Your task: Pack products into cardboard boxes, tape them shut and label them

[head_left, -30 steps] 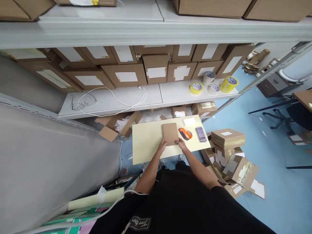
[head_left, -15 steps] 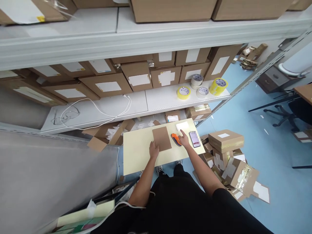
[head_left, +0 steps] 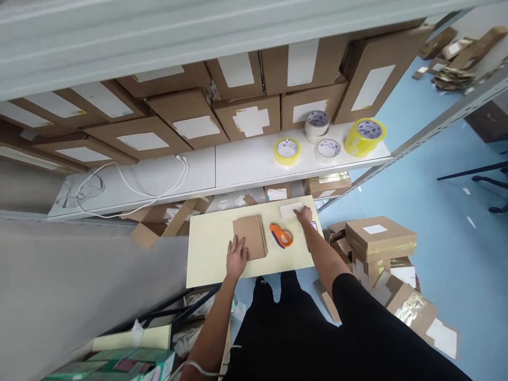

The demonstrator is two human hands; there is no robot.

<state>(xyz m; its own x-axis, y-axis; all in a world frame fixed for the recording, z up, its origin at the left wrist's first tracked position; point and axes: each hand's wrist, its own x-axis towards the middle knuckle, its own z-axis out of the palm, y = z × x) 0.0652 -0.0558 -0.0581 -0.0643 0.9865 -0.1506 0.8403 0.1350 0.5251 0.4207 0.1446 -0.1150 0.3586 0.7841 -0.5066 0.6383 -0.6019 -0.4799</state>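
A flat brown cardboard box (head_left: 254,237) lies on the cream tabletop (head_left: 206,248). My left hand (head_left: 237,256) rests over its left front edge with the fingers spread. At the back right of the tabletop, my right hand (head_left: 305,216) has its bent fingers closed at the right end of a white paper slip (head_left: 289,210). Between the box and my right arm sits an orange and dark-blue hand tool (head_left: 281,236) with a looped handle, touched by neither hand. My right forearm partly covers a phone (head_left: 314,226).
Behind the table, a shelf (head_left: 234,172) bears labelled cartons (head_left: 248,119), a yellow tape roll (head_left: 287,151), more tape rolls (head_left: 364,135) and a white cable (head_left: 148,198). Cardboard boxes (head_left: 381,238) are piled on the floor at right. An opened carton (head_left: 159,225) is below the shelf.
My right hand has moved off the orange tool to the white slip. My left hand has opened out on the box. The view has shifted closer to the shelf.
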